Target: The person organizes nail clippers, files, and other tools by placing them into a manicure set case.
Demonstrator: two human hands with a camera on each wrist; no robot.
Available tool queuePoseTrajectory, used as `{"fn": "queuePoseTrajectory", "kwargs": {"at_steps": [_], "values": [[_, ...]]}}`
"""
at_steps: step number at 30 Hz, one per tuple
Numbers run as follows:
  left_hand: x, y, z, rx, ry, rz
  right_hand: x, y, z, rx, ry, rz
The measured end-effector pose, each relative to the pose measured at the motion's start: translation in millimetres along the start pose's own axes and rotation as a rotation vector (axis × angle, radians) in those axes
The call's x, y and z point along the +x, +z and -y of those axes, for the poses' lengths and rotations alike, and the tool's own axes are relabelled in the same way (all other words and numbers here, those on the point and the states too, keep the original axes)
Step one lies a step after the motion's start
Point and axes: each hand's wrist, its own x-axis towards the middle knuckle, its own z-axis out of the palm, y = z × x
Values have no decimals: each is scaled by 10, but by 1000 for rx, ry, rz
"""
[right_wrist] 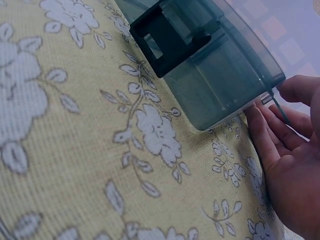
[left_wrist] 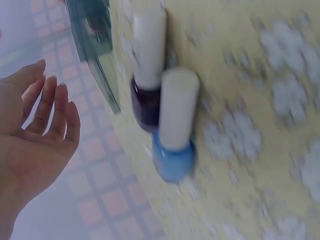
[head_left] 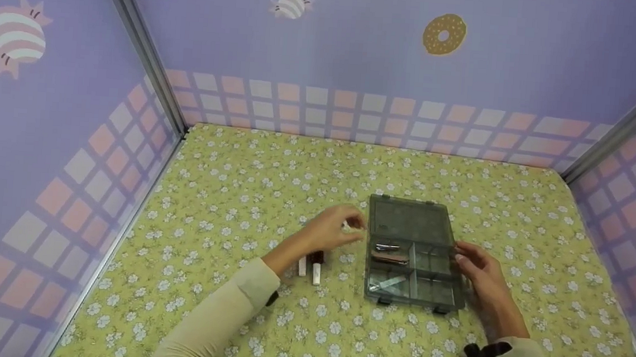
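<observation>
Both hands flank the organiser box, right hand touching its edge

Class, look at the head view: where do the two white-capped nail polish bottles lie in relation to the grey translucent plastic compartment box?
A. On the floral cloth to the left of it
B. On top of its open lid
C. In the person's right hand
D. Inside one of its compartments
A: the two white-capped nail polish bottles lie on the floral cloth, left of the grey translucent compartment box, under the left hand.

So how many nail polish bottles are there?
2: the dark purple white-capped nail polish bottle and the blue white-capped one lie touching on the flowered cloth, left of the box. Others may be hidden.
</observation>
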Motion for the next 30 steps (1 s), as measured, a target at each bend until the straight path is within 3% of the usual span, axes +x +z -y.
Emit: {"fn": "queuePoseTrajectory", "kwargs": {"at_steps": [7,15,21,27,30], "values": [[-89,-202,348,27,-115,-118,5,8,-6,15,-5,-18],[-149,-233,584,68,-242,-194,-3,15,2,55,46,-7],[-155,-213,667,123,-360,-190,10,10,-6,70,55,-2],[-156,-172,719,182,-377,-159,0,9,-5,94,77,3],[-145,-153,708,189,-380,-156,-1,-3,-10,38,49,5]]}}
